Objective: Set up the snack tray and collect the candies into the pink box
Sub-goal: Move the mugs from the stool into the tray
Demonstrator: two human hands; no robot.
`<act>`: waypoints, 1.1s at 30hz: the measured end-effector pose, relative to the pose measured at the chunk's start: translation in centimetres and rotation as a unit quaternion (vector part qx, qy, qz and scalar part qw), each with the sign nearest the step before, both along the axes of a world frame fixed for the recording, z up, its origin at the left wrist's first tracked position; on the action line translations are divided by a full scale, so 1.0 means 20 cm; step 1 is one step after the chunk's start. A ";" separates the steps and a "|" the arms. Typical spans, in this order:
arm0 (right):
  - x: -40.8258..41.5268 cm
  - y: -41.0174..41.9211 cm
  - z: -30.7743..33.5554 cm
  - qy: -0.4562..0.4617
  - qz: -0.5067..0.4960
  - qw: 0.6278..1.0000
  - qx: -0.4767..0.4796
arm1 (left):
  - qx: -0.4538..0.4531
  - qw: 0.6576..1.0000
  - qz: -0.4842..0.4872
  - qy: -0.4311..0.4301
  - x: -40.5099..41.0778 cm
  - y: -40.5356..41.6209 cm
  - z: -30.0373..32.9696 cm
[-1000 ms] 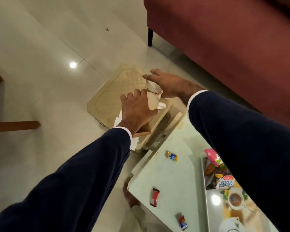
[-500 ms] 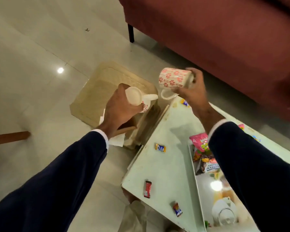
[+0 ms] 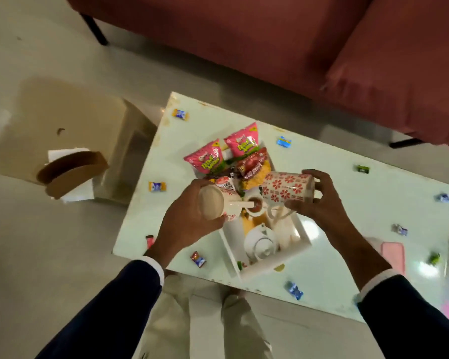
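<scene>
Each hand holds a floral ceramic mug tipped on its side above the white tray (image 3: 300, 251) in the middle of the desk (image 3: 373, 203): left hand (image 3: 189, 221) wrapped around one mug (image 3: 218, 206), right hand (image 3: 319, 203) around the other (image 3: 287, 189). Mugs look rigid, glossy, breakable; best held round the body or by the handle. The tray holds snack packets (image 3: 205, 159), a teapot (image 3: 261, 243) and a small bowl; wrapped candies (image 3: 180, 114) lie scattered on the desk, and a pink box (image 3: 393, 255) sits at its right edge.

A red sofa (image 3: 283, 47) on dark legs stands behind the white table (image 3: 373, 203). Pale glossy floor (image 3: 36, 255) surrounds both.
</scene>
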State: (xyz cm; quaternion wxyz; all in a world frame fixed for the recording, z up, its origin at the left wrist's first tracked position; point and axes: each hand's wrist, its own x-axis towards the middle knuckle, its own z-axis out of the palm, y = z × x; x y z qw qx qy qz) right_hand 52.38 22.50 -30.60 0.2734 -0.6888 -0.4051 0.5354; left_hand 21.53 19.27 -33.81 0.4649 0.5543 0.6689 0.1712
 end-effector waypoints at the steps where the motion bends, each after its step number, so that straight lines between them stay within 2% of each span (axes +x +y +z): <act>1: 0.06 -0.03 -0.03 -0.067 0.046 0.997 0.004 | -0.003 1.000 -0.021 0.022 0.08 -0.04 -0.01; 3: 0.13 -0.05 -0.10 -0.174 0.149 0.973 0.014 | -0.004 0.996 -0.056 0.072 0.21 -0.11 -0.05; 6: 0.13 -0.04 -0.20 -0.238 0.270 0.933 0.027 | 0.008 0.987 -0.093 0.132 0.32 -0.14 -0.12; 10: 0.05 0.02 -0.30 -0.321 0.392 0.861 0.054 | 0.025 0.966 -0.163 0.198 0.39 -0.11 -0.20; 14: -0.04 0.07 -0.35 -0.390 0.473 0.786 0.079 | 0.050 0.948 -0.199 0.241 0.43 -0.07 -0.27; 18: -0.07 0.10 -0.39 -0.424 0.496 0.753 0.086 | 0.052 0.943 -0.199 0.261 0.46 -0.01 -0.32; 20: -0.06 0.09 -0.41 -0.423 0.498 0.752 0.090 | 0.049 0.942 -0.196 0.269 0.46 0.00 -0.34; 25: -0.02 0.11 -0.41 -0.364 0.486 0.794 0.040 | 0.037 0.949 -0.188 0.250 0.45 -0.01 -0.35; 29: -0.11 0.14 -0.32 -0.378 0.482 0.788 0.062 | 0.022 0.967 -0.148 0.208 0.37 -0.03 -0.31; 33: -0.35 0.21 -0.19 -0.275 0.417 0.855 0.143 | 0.050 0.965 -0.133 0.220 0.18 -0.07 -0.24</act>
